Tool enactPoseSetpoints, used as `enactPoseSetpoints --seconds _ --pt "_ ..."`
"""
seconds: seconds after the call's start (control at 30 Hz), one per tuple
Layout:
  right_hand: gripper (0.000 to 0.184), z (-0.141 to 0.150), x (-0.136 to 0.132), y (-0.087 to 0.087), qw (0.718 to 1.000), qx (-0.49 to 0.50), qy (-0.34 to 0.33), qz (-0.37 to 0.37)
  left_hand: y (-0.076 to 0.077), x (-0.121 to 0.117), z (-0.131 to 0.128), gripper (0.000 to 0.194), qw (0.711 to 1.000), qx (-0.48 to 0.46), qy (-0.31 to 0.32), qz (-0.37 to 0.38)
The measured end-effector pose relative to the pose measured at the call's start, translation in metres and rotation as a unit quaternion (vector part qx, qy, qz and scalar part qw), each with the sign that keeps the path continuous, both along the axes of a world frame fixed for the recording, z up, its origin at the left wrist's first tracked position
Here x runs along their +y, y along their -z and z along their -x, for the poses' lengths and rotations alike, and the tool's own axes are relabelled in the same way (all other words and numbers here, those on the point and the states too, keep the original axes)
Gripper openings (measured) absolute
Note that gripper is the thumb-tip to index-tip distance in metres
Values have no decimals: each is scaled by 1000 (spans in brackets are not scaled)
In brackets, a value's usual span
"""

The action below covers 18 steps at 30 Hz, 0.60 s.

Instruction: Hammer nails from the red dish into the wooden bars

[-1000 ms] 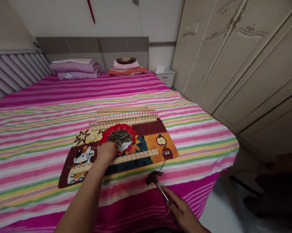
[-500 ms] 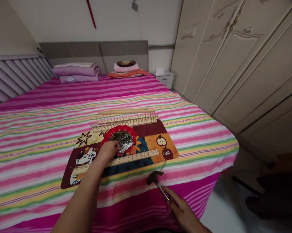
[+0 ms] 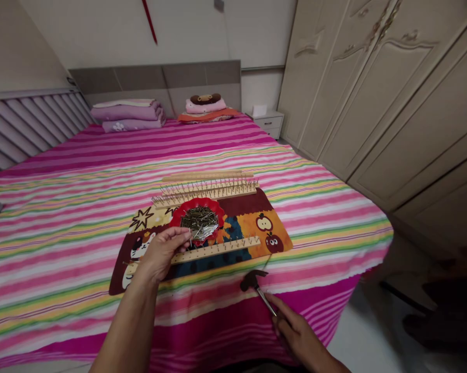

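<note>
Between the thumb and fingers of my left hand (image 3: 167, 248) is a nail (image 3: 190, 237), pinched at the near-left rim of a red scalloped bowl (image 3: 216, 206). Loose nails (image 3: 198, 220) fill that bowl. Just in front of it lies a wooden strip (image 3: 217, 248) with a row of nails standing in its right part; my left hand and forearm hide some of its left part. Low at the right, my right hand (image 3: 291, 326) is wrapped round the handle of a claw hammer (image 3: 252, 280), its dark head above the bedspread's near edge.
A patterned mat (image 3: 276, 217) lies under the bowl and strip. Behind the bowl are strips studded with upright nails (image 3: 217, 191) and plain wooden strips (image 3: 206, 175). Folded bedding (image 3: 128, 114) sits by the headboard (image 3: 140, 77). A wardrobe (image 3: 334, 103) stands at the right.
My left hand has drawn back from among the nails to the bowl's near rim, with a nail now showing in its fingers. My right hand still grips the hammer. The view has shifted slightly.
</note>
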State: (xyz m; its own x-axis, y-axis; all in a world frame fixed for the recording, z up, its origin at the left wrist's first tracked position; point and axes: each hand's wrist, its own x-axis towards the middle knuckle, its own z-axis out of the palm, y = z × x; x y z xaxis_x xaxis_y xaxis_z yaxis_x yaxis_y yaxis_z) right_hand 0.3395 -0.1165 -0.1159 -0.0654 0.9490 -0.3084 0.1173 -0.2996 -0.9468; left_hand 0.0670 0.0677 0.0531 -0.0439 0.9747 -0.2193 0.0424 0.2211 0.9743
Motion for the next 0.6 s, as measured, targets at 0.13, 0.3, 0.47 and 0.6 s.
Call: enactPoseSetpoints --seconds 0.13,0.3,0.47,0.6 --pt "66 1 1 -13 1000 -5 -1 0 11 -12 -1 44 999 -17 -29 0" --pt "62 4 2 -37 1000 12 4 13 39 -26 -9 41 998 2 -56 -2" --pt "59 6 3 -40 999 27 16 21 68 -36 -23 33 992 70 -94 -43" --pt "57 8 3 -38 999 32 21 24 79 -38 -36 28 987 108 -100 -59"
